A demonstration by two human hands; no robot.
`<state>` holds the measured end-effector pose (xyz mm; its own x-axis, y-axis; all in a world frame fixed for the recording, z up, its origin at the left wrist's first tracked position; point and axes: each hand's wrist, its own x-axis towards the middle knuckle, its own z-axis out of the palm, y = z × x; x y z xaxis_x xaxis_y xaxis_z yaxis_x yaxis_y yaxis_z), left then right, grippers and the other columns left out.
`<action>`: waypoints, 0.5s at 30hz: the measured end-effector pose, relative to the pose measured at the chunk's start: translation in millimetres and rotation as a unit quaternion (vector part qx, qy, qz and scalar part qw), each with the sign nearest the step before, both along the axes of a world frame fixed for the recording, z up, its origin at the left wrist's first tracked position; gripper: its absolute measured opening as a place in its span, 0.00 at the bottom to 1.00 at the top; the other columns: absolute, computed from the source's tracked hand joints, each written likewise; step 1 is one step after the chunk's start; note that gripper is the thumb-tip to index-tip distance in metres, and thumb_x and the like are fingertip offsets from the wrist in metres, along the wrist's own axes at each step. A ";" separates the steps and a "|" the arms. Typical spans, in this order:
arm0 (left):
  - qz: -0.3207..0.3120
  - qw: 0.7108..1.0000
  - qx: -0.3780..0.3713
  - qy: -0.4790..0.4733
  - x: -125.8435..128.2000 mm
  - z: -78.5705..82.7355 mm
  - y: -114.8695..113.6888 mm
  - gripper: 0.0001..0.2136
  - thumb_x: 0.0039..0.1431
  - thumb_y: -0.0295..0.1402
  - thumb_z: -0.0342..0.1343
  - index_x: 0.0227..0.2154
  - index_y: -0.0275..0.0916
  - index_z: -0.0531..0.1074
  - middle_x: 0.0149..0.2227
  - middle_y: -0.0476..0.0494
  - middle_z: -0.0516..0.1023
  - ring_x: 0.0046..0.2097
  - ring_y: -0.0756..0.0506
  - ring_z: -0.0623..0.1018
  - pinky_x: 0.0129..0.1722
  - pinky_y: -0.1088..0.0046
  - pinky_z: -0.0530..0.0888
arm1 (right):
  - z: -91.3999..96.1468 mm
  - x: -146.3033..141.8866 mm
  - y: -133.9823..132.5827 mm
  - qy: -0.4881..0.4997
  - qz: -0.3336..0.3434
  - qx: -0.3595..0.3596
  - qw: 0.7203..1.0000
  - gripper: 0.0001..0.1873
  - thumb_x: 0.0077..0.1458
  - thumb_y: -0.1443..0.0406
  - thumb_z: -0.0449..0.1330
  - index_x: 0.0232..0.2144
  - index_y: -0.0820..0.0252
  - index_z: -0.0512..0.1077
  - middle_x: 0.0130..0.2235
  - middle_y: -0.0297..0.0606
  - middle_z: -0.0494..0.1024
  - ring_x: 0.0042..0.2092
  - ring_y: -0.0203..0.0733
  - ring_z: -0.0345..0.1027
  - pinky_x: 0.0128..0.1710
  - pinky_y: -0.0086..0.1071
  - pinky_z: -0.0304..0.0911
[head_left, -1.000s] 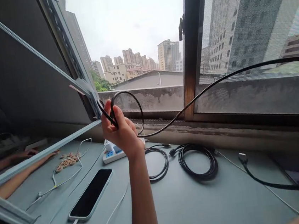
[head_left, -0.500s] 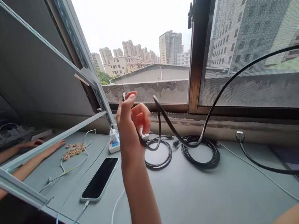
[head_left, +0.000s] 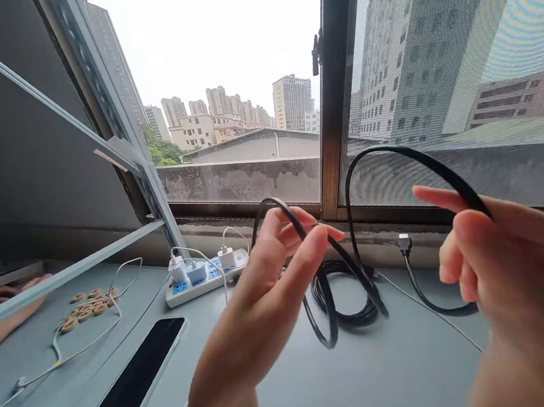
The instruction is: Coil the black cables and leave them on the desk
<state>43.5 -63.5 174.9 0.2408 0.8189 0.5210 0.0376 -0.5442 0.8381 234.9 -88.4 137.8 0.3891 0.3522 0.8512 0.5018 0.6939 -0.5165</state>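
A long black cable (head_left: pixel 395 149) hangs in loops between my two hands, in front of the window. My left hand (head_left: pixel 272 271), at the middle, is closed on it, with the cable crossing thumb and fingers and loops drooping below. On the right, my right hand (head_left: pixel 511 262) has the same cable passing between thumb and forefinger; its other fingers are curled. A metal-ended connector plug (head_left: pixel 404 242) stands up left of my right hand, its black lead curving down towards that hand. Behind my left hand, a black cable coil (head_left: pixel 359 319) lies on the grey table (head_left: pixel 331 391), partly hidden.
To the left, a phone (head_left: pixel 141 369) lies with a charging lead attached. A white power strip (head_left: pixel 198 294) with plugs sits by the sill. Small wooden pieces (head_left: pixel 88 308) and a white cord lie farther left. Beyond the metal frame (head_left: pixel 144 168) is another person's arm (head_left: pixel 12 321).
My right hand has come into view with the cable at its fingers. My left hand has turned and leaned right, and the cable loops have gathered near it. The view has shifted right.
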 end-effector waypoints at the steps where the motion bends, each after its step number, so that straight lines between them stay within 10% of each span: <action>1: -0.013 1.000 -0.003 0.003 4.2 0.3 -0.6 0.10 0.56 0.42 0.57 0.33 0.41 0.74 0.35 0.42 0.76 0.39 0.46 0.77 0.38 0.74 0.74 | 2.9 -5.0 0.5 -0.023 0.004 0.000 1.000 0.12 0.52 0.58 0.63 0.40 0.49 0.78 0.17 0.26 0.67 0.16 0.27 0.54 0.17 0.27 0.54; 15: -0.064 0.997 0.044 0.027 24.5 -4.7 27.8 0.13 0.61 0.40 0.51 0.32 0.39 0.77 0.34 0.43 0.79 0.37 0.46 0.77 0.39 0.72 0.74 | 12.7 -11.0 19.2 -0.169 -0.021 -0.100 0.980 0.08 0.52 0.60 0.62 0.35 0.50 0.79 0.23 0.28 0.78 0.20 0.31 0.67 0.21 0.25 0.62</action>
